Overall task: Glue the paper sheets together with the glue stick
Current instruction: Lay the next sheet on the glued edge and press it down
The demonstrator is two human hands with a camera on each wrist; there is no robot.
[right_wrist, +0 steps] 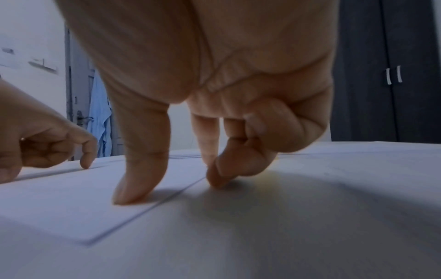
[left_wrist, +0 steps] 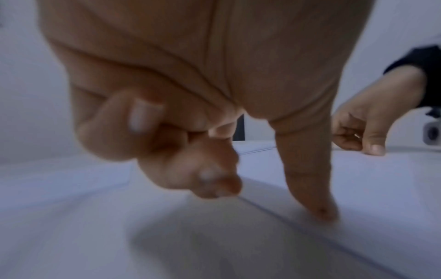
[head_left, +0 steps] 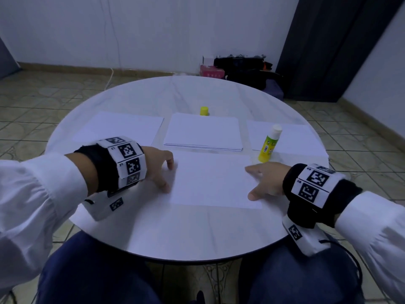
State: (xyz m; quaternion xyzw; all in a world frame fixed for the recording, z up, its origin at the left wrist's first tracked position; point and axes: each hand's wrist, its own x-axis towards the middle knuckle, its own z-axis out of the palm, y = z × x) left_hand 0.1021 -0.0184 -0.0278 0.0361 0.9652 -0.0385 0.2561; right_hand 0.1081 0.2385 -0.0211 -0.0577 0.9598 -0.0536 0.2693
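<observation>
A single white paper sheet [head_left: 214, 181] lies flat on the round white table [head_left: 179, 233] in front of me. My left hand [head_left: 167, 176] is at its left edge: the thumb [left_wrist: 319, 213] presses down on the sheet [left_wrist: 369, 188] and the other fingers are curled beside the edge. My right hand [head_left: 255, 183] is at the right edge, its thumb [right_wrist: 133, 188] on the sheet [right_wrist: 71, 198] and a fingertip at the edge line. A yellow glue stick [head_left: 269, 143] stands uncapped just beyond my right hand. Its yellow cap [head_left: 204, 111] stands farther back.
A stack of white sheets [head_left: 203, 132] lies behind the front sheet. Single sheets lie at the back left [head_left: 120, 128] and back right [head_left: 293, 139]. Beyond the table, bags and boxes [head_left: 241, 69] sit on the tiled floor by the wall.
</observation>
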